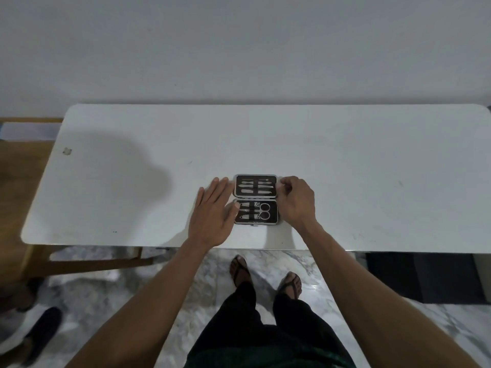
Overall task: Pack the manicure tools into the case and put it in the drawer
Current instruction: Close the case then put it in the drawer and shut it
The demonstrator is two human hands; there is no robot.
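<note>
A small dark manicure case (255,199) lies open flat on the white table (372,181), near its front edge. Its far half holds several slim metal tools (255,187); the near half holds small scissors (264,211) and clippers in their loops. My left hand (214,213) rests flat with fingers spread at the case's left side, thumb touching the near half. My right hand (295,199) is curled at the right side, fingertips pinching the far half's right edge.
A wooden frame (24,181) stands left of the table. Below the front edge I see marble floor (186,274), my sandalled feet, a dark shoe (39,333) at lower left and a dark object (425,277) under the table's right end.
</note>
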